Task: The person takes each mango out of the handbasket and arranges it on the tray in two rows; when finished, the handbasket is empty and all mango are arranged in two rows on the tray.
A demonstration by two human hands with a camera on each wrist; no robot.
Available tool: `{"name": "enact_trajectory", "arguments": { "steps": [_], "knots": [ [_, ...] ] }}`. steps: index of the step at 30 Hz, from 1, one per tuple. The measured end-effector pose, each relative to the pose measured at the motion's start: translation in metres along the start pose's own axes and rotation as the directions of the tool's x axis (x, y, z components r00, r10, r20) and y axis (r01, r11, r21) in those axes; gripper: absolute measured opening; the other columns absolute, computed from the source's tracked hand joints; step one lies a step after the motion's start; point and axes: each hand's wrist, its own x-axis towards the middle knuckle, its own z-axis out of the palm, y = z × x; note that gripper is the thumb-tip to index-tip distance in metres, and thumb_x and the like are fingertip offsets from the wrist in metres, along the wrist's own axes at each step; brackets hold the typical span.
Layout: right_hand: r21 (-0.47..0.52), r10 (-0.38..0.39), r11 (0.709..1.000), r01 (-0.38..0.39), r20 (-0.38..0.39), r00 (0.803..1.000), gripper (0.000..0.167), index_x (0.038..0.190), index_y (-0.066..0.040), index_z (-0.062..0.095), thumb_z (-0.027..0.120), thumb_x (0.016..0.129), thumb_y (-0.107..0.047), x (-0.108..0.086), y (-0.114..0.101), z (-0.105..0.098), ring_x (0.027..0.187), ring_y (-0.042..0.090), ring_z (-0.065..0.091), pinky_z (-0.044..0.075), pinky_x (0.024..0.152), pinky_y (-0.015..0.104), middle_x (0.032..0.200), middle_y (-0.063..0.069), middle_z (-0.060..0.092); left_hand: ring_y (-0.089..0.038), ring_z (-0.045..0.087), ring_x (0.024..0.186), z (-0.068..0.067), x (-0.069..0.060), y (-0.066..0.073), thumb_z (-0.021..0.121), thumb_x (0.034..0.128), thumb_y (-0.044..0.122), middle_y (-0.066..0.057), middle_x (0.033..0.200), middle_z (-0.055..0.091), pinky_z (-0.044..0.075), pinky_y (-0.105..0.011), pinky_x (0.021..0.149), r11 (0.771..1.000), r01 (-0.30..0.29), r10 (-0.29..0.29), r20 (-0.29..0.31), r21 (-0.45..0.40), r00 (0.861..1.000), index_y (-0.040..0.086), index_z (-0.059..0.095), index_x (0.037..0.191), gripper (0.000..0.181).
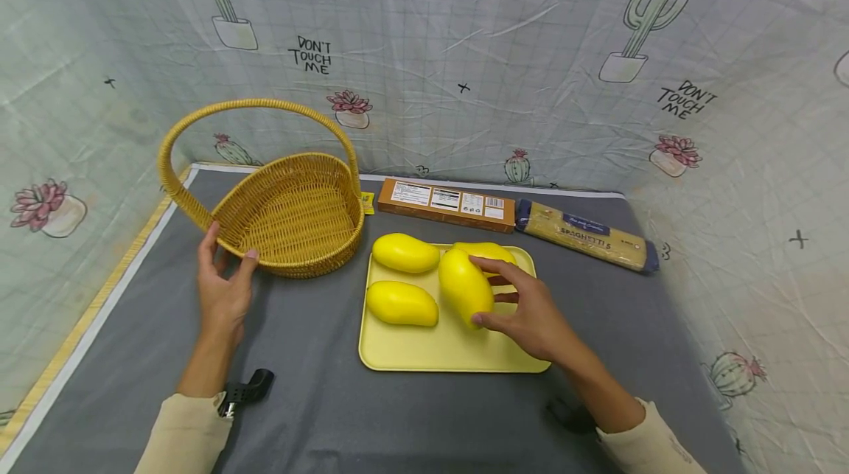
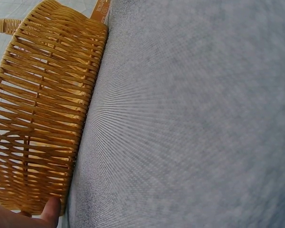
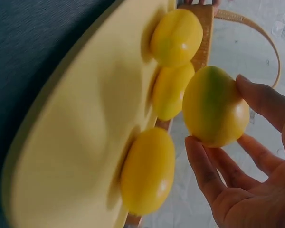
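Note:
My right hand (image 1: 524, 312) holds a yellow mango (image 1: 464, 288) between thumb and fingers, raised above the tray. A green patch shows on this mango (image 3: 214, 107) in the right wrist view. Three more mangoes lie on the pale yellow tray (image 1: 431, 356): one at back left (image 1: 404, 253), one at front left (image 1: 402, 304), and one at back right (image 1: 491, 251), partly hidden by the held one. At the left, a wicker basket (image 1: 298, 216) with a tall hoop handle stands on the table. My left hand (image 1: 224, 290) touches its near left outer side, thumb and fingers spread.
Behind the tray lies a long brown box (image 1: 446, 204), with a spaghetti packet (image 1: 587, 234) to its right. A small yellow item (image 1: 368, 203) sits between basket and box. Grey cloth covers the table (image 1: 312, 385); a printed curtain (image 1: 424, 54) hangs behind.

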Motion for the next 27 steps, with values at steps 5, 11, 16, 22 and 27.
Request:
{"name": "enact_trajectory", "arguments": {
  "steps": [5, 11, 16, 22, 27],
  "knots": [
    [-0.043, 0.008, 0.999, -0.007, 0.025, 1.0, 0.085, 0.156, -0.027, 0.053, 0.091, 0.083, -0.009, -0.007, 0.011, -0.009, 0.133, 0.036, 0.061, 0.059, 0.104, 0.053, 0.156, 0.006, 0.056, -0.023, 0.023, 0.163, 0.0, 0.0, 0.001, 0.065, 0.104, 0.015, 0.009, 0.176, 0.019, 0.032, -0.052, 0.13, 1.0, -0.005, 0.005, 0.0, -0.005, 1.0, 0.038, 0.029, 0.166, 0.076],
    [-0.099, 0.015, 0.995, -0.009, 0.055, 0.998, 0.073, 0.151, -0.019, 0.06, 0.088, 0.085, -0.003, -0.012, 0.025, -0.017, 0.132, 0.037, 0.062, 0.057, 0.105, 0.055, 0.149, 0.012, 0.062, -0.023, 0.022, 0.164, 0.0, 0.003, 0.001, 0.065, 0.1042, 0.015, 0.01, 0.176, 0.018, 0.032, -0.052, 0.13, 1.0, -0.004, 0.004, 0.001, 0.002, 1.0, 0.039, 0.028, 0.166, 0.076],
    [-0.11, 0.006, 0.994, 0.005, 0.099, 0.995, 0.07, 0.15, -0.015, 0.061, 0.086, 0.086, -0.001, -0.014, 0.032, -0.019, 0.135, 0.04, 0.061, 0.056, 0.106, 0.057, 0.151, 0.013, 0.061, -0.024, 0.021, 0.165, -0.001, 0.006, -0.001, 0.065, 0.1044, 0.016, 0.01, 0.177, 0.016, 0.033, -0.049, 0.13, 1.0, 0.014, -0.014, -0.003, 0.012, 1.0, 0.04, 0.027, 0.167, 0.076],
    [-0.095, 0.001, 0.995, 0.011, 0.131, 0.991, 0.065, 0.15, -0.012, 0.061, 0.081, 0.089, 0.002, -0.015, 0.039, -0.018, 0.14, 0.045, 0.055, 0.055, 0.107, 0.058, 0.153, 0.016, 0.059, -0.026, 0.019, 0.165, -0.002, 0.006, -0.003, 0.064, 0.1043, 0.014, 0.008, 0.178, 0.015, 0.033, -0.049, 0.13, 1.0, 0.015, -0.015, -0.003, -0.001, 1.0, 0.037, 0.027, 0.168, 0.077],
    [-0.104, 0.009, 0.995, 0.003, 0.116, 0.993, 0.065, 0.15, -0.013, 0.062, 0.08, 0.09, 0.004, -0.015, 0.041, -0.016, 0.143, 0.044, 0.053, 0.053, 0.109, 0.056, 0.154, 0.016, 0.058, -0.025, 0.022, 0.164, -0.004, 0.002, 0.001, 0.064, 0.1049, 0.018, 0.01, 0.177, 0.015, 0.036, -0.046, 0.128, 0.999, 0.024, -0.024, -0.004, 0.037, 1.0, 0.04, 0.026, 0.167, 0.076]
  ]
}}
